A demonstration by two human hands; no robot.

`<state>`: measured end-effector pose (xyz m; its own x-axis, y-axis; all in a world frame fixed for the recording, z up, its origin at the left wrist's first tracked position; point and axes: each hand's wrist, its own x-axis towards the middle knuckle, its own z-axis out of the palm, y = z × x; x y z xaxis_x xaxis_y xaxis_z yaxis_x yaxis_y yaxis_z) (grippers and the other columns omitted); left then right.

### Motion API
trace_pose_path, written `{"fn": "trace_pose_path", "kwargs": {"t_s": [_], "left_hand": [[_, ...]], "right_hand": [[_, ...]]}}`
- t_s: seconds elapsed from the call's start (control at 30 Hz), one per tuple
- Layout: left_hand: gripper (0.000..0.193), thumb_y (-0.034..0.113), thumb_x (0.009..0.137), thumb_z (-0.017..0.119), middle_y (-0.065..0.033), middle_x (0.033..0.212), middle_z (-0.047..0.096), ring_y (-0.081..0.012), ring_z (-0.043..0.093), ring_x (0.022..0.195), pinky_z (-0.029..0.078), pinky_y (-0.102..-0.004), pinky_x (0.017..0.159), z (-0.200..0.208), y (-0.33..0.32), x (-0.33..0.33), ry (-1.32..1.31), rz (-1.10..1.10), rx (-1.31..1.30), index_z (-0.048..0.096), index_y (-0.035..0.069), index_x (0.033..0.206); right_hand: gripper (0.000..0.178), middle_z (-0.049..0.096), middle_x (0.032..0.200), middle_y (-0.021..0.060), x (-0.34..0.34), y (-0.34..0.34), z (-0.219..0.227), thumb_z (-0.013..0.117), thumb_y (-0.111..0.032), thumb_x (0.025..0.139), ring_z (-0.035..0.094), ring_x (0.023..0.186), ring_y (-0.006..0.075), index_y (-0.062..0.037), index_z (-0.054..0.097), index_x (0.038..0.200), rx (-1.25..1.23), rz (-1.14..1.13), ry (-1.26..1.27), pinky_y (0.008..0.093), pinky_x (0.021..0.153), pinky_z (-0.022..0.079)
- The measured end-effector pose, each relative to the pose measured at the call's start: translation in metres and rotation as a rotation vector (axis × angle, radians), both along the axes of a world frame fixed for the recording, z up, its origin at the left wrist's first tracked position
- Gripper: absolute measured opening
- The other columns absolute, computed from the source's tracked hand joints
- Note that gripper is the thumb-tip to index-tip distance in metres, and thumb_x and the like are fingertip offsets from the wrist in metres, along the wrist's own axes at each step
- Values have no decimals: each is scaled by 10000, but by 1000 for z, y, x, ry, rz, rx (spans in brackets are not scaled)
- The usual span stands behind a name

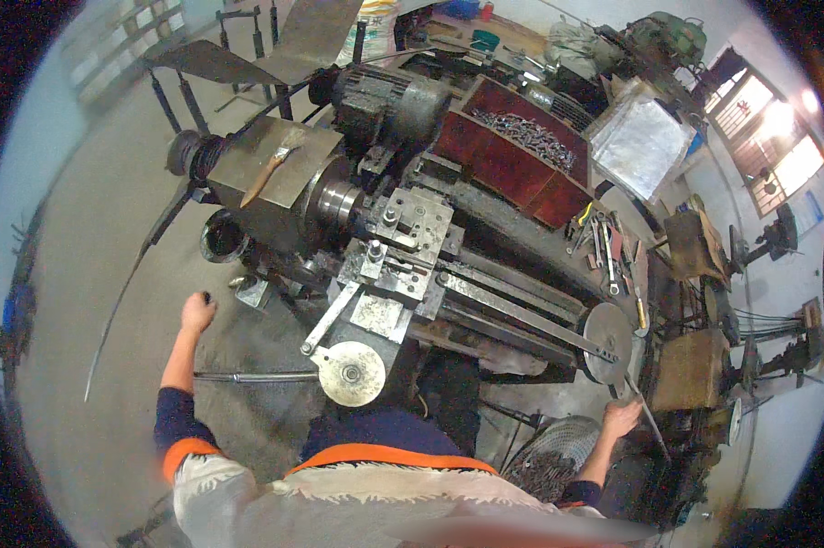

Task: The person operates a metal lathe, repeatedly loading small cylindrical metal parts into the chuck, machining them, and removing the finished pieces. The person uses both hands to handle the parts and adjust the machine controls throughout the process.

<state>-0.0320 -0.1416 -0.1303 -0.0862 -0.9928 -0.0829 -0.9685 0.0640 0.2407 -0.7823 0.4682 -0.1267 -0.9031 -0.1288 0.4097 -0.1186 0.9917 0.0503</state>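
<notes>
A small lathe-like machine with a metal tool slide [412,233] stands before me. My left hand [198,315] is closed at the machine's left side, with a small dark knob-like end [207,297] showing at its fingers. A round pale disc [352,374], joined to a flat link arm, sits at the front; a metal rod [257,376] runs from it toward my left forearm. My right hand [620,417] is closed around a thin metal lever [649,420] below the round grey disc [607,343] at the bed's right end. A long flat bar links that disc to the slide.
A wooden-handled brush [268,178] lies on the headstock, beside the motor [389,105]. Behind the bed stands a dark red tray [522,151] of small metal parts. Wrenches [606,251] lie at the right. A basket of dark pieces [558,452] stands near my right forearm.
</notes>
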Motion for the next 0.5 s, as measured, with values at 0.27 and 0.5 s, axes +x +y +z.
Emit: {"fn": "trace_pose_path", "kwargs": {"t_s": [0.27, 0.5], "left_hand": [[298, 307, 763, 592, -182, 849, 627, -339, 606, 820, 480, -419, 749, -82, -57, -61, -260, -327, 55, 610, 21, 847], [323, 282, 774, 511, -207, 845, 627, -391, 601, 814, 486, -446, 736, -176, -76, -53, -62, -128, 71, 579, -11, 892]], "right_hand": [[432, 620, 938, 224, 128, -42, 19, 610, -192, 583, 595, 895, 353, -38, 649, 985, -246, 148, -410, 387, 805, 459], [347, 640, 785, 219, 123, -65, 46, 578, -149, 588, 626, 779, 354, 0, 673, 887, -311, 294, -334, 366, 722, 483]]}}
